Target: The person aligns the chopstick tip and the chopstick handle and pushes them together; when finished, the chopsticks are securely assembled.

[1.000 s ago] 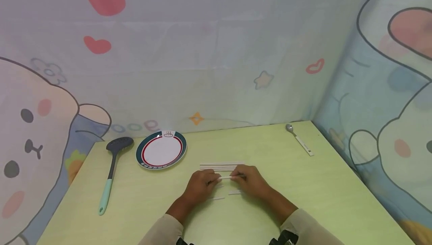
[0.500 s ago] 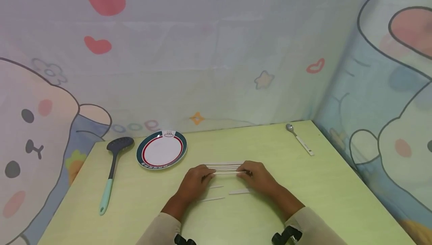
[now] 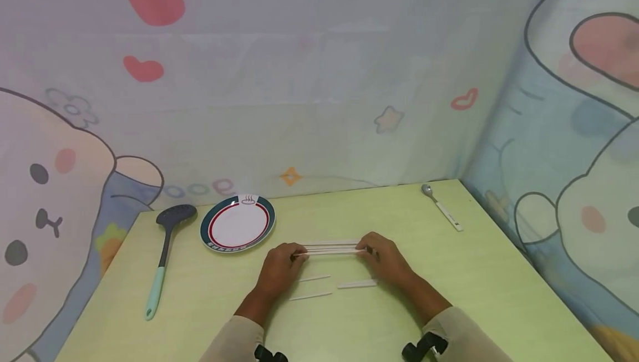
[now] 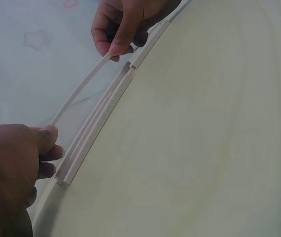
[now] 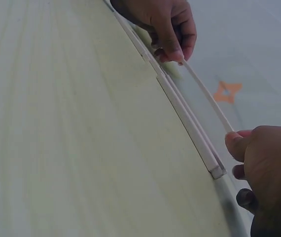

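A thin white strip (image 4: 80,92) stretches between my two hands, bowing slightly above the table. My left hand (image 3: 279,268) pinches one end between thumb and finger, and my right hand (image 3: 386,259) pinches the other. Just behind and under the strip, several long, thin white strips (image 3: 331,243) lie side by side, their ends partly hidden by my fingers. Nearer to me are shorter white pieces: one slim piece (image 3: 314,279) and another slim piece (image 3: 310,296) on the left, and a slightly wider piece (image 3: 356,284) on the right.
A plate (image 3: 238,224) with a dark green rim sits at the back left, beside a black slotted ladle (image 3: 170,229) with a mint handle. A spoon (image 3: 441,207) lies at the back right. A printed cloth (image 3: 319,101) hangs behind the pale table (image 3: 489,295).
Both hands have spread apart along the strip and moved slightly away from me, up to the long strips. More of the strip shows between them, and the shorter pieces have come into fuller view.
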Demonstrator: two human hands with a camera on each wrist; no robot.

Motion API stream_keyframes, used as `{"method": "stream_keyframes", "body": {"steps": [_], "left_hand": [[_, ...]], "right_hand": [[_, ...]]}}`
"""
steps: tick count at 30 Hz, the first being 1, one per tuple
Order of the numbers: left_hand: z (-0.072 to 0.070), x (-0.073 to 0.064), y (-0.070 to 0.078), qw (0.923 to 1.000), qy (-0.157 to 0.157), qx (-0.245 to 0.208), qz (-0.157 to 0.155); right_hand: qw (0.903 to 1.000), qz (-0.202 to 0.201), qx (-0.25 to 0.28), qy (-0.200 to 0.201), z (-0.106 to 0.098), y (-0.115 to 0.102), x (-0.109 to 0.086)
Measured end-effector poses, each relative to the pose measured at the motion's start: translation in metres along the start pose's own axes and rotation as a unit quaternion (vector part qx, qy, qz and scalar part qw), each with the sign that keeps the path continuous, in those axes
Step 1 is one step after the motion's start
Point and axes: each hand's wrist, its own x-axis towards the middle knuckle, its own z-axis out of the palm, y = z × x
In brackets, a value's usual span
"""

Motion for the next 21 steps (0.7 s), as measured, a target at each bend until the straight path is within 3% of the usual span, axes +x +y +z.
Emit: {"method": "stream_keyframes", "body": {"steps": [11,21], "left_hand": [[0.0046,0.0014,-0.0073,0.9989,0.042,0.015,0.013],[0.0061,0.0049,-0.0053,0.9990,0.040,0.018,-0.009]], "right_hand": [[0.9998,0.019,0.007,0.003,0.0018,0.0022,-0.0029],[0.9997,0.021,0.009,0.002,0.0020,0.0044,-0.0038]]}}
